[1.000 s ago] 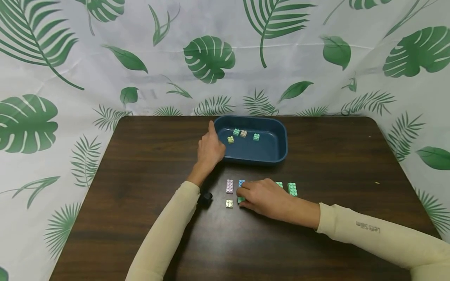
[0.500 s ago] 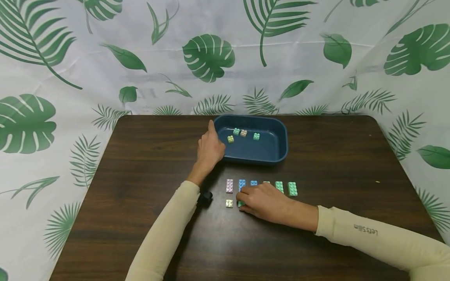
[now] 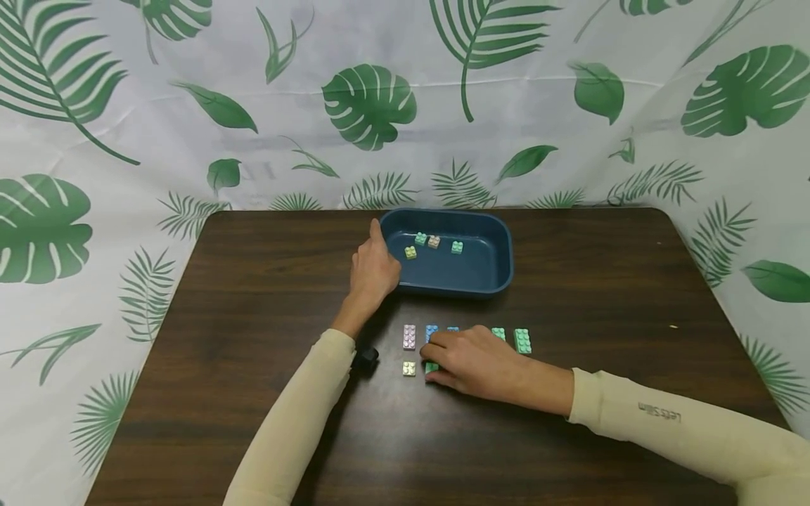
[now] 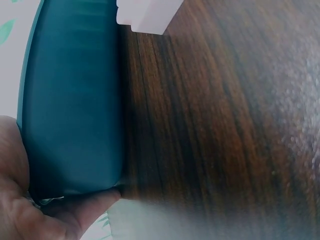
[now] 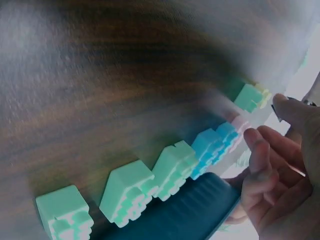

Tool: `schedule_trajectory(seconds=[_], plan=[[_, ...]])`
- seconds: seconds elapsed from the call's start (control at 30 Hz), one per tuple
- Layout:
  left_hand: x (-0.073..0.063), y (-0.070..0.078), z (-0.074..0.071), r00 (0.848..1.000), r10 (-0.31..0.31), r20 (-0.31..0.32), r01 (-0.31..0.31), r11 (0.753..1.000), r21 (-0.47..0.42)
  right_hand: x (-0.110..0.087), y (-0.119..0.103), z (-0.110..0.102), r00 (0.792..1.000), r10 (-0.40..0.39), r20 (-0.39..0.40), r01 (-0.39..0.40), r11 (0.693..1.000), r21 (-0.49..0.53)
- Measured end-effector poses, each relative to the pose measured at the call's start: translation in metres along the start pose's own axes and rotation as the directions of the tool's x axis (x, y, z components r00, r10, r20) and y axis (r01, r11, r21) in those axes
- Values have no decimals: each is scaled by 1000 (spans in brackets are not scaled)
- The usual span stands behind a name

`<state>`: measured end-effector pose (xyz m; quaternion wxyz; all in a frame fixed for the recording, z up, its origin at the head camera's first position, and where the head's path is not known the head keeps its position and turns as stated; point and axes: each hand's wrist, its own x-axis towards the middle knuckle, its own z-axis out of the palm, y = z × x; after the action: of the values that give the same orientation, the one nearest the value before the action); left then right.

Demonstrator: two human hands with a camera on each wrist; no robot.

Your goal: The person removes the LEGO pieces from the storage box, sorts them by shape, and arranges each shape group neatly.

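green building brick [image 3: 432, 367] sat on the dark wood-grain table [image 3: 209, 365], a little below and right of the frame's centre, partly covered by the right hand [image 3: 474, 362]. a leaf-print cloth [image 3: 253, 176] filled the upper left and ran on across the top. from the lower left, in a cream sleeve [image 3: 300, 407], the left hand [image 3: 375, 268] had hold of the left end of a dark blue tray [image 3: 449, 273], its forefinger stretched towards the top of the frame. inside the tray, upper centre, lay a yellow brick [image 3: 410, 251], a teal brick [image 3: 420, 239], a beige brick [image 3: 433, 242] and a mint brick [image 3: 457, 247]. below it ran a row: a lavender brick [image 3: 409, 337], with a pale yellow brick [image 3: 409, 368] beneath, then two blue bricks [image 3: 432, 331] and three mint-green bricks [image 3: 522, 341], some half hidden. the right hand's thumb and forefinger stood apart about the green building brick; the right wrist view showed a gap to it, so they gripped nothing.
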<state>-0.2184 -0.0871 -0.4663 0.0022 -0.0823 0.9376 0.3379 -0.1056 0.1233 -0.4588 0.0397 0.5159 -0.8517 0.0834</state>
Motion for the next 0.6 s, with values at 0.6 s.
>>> schedule_trajectory(seconds=[0.6], plan=[[1, 0, -1, 1000, 14, 26, -14, 1000, 12, -2, 113, -32, 937, 109, -331, -196, 950, -242]])
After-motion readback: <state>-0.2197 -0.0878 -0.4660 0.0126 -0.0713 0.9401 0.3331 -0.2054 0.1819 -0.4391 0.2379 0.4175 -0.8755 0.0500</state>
